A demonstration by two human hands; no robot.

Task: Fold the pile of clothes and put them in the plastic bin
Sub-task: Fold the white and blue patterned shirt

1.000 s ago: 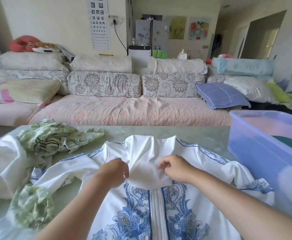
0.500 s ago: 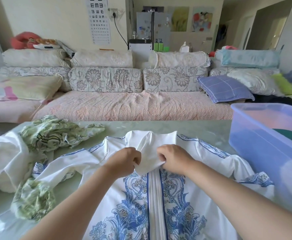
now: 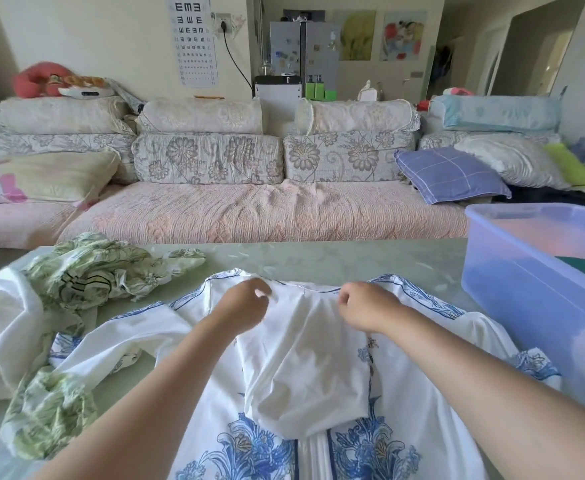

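sofa (image 3: 249, 216) along the back wall, pale green table (image 3: 318, 261) in front of it, and on the table the white-and-blue garment (image 3: 405, 393) lies face up, long axis running straight away from the person, collar at the far end. both arms reach out to that collar. left hand (image 3: 246, 304) pinches the collar edge; right hand (image 3: 363, 306) is curled into the cloth beside it and looks to be gripping too, though its fingertips are tucked under. a white flap drapes back between them. the plastic bin (image 3: 526, 299) sits off to the right, closer to the right hand, and the unfolded pile (image 3: 104, 271) waits on the left. any fold now likely comes lengthwise, towards the body.
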